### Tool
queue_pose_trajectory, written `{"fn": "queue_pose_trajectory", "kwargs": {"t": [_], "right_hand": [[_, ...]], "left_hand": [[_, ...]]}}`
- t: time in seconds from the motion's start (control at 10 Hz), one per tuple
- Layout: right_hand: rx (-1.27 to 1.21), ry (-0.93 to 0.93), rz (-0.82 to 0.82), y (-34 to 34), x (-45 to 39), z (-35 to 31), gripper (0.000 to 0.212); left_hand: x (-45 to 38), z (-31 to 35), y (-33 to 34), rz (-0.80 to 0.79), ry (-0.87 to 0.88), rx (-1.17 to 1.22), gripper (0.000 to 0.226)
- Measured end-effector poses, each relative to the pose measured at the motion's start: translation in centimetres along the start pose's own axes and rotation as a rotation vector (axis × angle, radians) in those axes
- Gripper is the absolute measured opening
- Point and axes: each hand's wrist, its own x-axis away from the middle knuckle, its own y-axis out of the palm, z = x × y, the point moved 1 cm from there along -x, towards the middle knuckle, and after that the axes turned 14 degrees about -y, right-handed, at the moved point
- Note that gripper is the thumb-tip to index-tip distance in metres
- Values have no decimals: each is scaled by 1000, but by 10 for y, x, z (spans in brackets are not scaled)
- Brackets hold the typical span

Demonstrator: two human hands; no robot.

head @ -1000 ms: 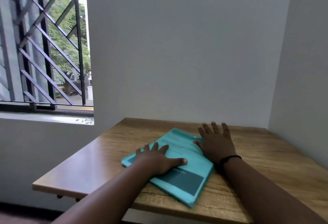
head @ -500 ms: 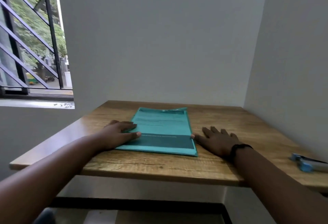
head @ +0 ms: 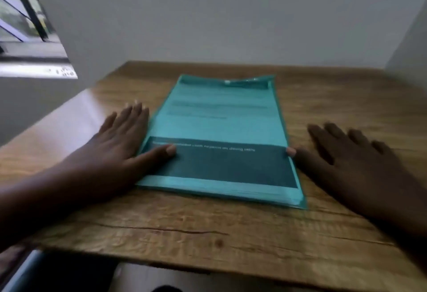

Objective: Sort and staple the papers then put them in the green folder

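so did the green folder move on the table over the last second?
Yes. The green folder turned from skewed to square with the table edge.

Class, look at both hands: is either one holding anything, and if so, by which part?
Nothing is gripped. Left hand and right hand lie flat on the table; thumbs touch the green folder's side edges.

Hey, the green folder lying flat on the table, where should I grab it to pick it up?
Probably the near short edge of the green folder, coming from your side: it lies flat on the table, and that edge sits closest between the left hand and right hand.
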Motion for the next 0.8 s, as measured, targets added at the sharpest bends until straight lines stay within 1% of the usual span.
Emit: {"fn": "queue_pose_trajectory", "kwargs": {"t": [0.1, 0.3, 0.5, 0.6, 0.7, 0.8], "right_hand": [[-26, 45, -33, -1, -5, 1, 98], [-91, 84, -104, -13, 5, -11, 96], [-134, 96, -207, -28, 4, -16, 97], [-181, 114, -236, -31, 3, -15, 96], [-199, 98, -248, -43, 0, -16, 96], [-188, 51, -244, -53, -6, -16, 95]], "left_hand": [[0, 4, -2, -34, -15, 17, 112], [7, 6, -2, -83, -14, 11, 109], [8, 11, -16, -206, -30, -21, 105], [9, 11, -19, -243, -49, 7, 107], [4, 19, -31, -255, -61, 50, 114], [-2, 29, -41, -257, -65, 70, 117]]}}
